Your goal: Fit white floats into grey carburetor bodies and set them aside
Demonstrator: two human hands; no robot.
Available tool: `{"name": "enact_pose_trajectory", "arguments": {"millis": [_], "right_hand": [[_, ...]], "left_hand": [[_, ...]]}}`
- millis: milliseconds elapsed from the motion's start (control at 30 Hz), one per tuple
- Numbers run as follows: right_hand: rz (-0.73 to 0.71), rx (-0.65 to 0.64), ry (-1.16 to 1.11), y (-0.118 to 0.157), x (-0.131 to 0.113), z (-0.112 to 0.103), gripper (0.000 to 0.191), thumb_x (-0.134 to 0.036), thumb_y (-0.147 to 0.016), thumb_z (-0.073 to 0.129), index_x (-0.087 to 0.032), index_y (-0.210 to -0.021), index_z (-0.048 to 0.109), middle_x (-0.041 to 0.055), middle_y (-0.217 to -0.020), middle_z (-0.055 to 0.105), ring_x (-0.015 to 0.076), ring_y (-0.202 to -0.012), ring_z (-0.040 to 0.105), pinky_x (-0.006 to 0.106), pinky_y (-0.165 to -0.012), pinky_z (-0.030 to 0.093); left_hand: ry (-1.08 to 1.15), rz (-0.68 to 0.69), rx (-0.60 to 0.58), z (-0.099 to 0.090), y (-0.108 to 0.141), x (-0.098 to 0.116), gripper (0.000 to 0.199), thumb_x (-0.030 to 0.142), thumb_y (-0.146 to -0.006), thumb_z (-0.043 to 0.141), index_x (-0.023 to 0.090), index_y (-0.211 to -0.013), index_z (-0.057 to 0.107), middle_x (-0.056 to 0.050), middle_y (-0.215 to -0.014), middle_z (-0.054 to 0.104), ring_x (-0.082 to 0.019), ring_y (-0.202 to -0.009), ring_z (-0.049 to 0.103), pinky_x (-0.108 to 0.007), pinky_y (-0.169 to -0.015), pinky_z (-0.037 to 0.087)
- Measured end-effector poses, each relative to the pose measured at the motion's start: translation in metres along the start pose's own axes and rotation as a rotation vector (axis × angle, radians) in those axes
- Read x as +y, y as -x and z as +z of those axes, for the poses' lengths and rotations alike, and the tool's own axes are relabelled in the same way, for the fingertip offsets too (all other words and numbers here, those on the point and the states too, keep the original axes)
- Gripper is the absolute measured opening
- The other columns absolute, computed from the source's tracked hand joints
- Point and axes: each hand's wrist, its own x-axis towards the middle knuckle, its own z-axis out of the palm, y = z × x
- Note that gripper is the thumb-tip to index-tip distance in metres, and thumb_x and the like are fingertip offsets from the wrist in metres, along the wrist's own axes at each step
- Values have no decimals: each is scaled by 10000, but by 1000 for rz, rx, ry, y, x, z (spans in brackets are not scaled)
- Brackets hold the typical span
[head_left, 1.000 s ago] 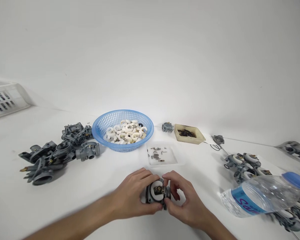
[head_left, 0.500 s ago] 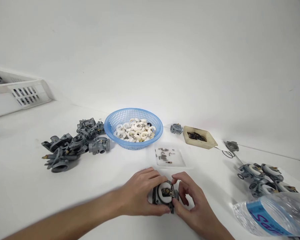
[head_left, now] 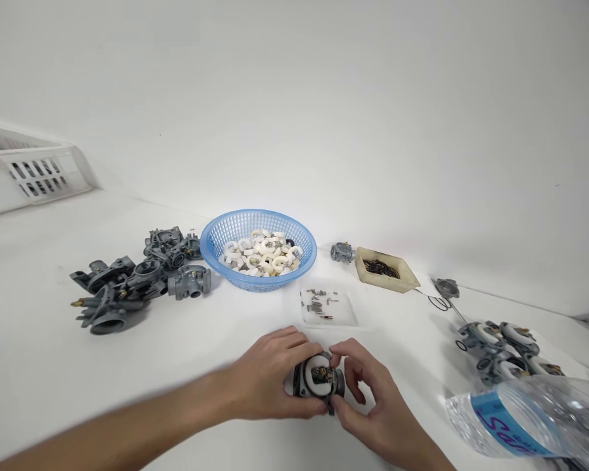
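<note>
My left hand point(head_left: 269, 376) wraps round the left side of a grey metal carburetor point(head_left: 337, 381), keeping it on the table with its open underside facing up. A white C-shaped float point(head_left: 310, 378) sits in it, with brass parts showing in the middle. My right hand point(head_left: 373, 402) has its thumb and index fingertip on the carburetor's right side, near the float's hinge; the other fingers curl inward. Any small pin between those fingertips is too small to make out. Just beyond my hands lies a shallow clear tray point(head_left: 343, 314) of small springs, pins and brass bits.
A blue basket point(head_left: 258, 282) of white floats stands behind. Several carburetors point(head_left: 147, 275) are piled left, near a white crate point(head_left: 78, 167). To the right are a cream tray point(head_left: 385, 282) of black rings, carburetors with floats point(head_left: 508, 353) and a lying plastic bottle point(head_left: 515, 415).
The view has shifted slightly, so everything sits a little further left. Both hands stay on the carburetor, with the right thumb and index finger still at its right side.
</note>
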Motion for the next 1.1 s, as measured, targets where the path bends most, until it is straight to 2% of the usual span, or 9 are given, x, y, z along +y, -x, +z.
{"name": "enact_pose_trajectory", "arguments": {"millis": [167,600,833,1100], "right_hand": [[-6,71,54,-2,0,1,533,-100,-812,569,-317,-1292,493,33,-1152,526,77,-607,461,233,-555,453],[1,13,4,-2,1,1,527,-103,-851,549,-346,-1313,478,-10,-1007,575,77,-582,444,219,-555,464],[-9,12,-1,-2,2,1,514,-106,-855,562,-330,-1312,488,-3,-997,584,86,-601,462,224,-563,473],[30,18,1,0,2,1,495,-115,-857,544,-308,-1308,475,29,-1089,551,99,-637,499,238,-560,480]], "left_hand": [[-28,47,43,2,1,-2,554,482,-788,795,232,-1241,597,-33,-1016,714,-247,-910,643,-376,-843,506],[-74,62,40,3,1,-4,558,486,-803,783,228,-1259,591,-32,-979,709,-241,-875,641,-377,-823,508],[-76,68,50,5,1,-5,573,515,-796,786,223,-1252,602,-41,-985,719,-243,-871,649,-377,-832,510],[-57,96,66,2,2,-6,605,513,-783,799,228,-1276,591,-45,-1016,728,-250,-900,661,-378,-842,509]]}}
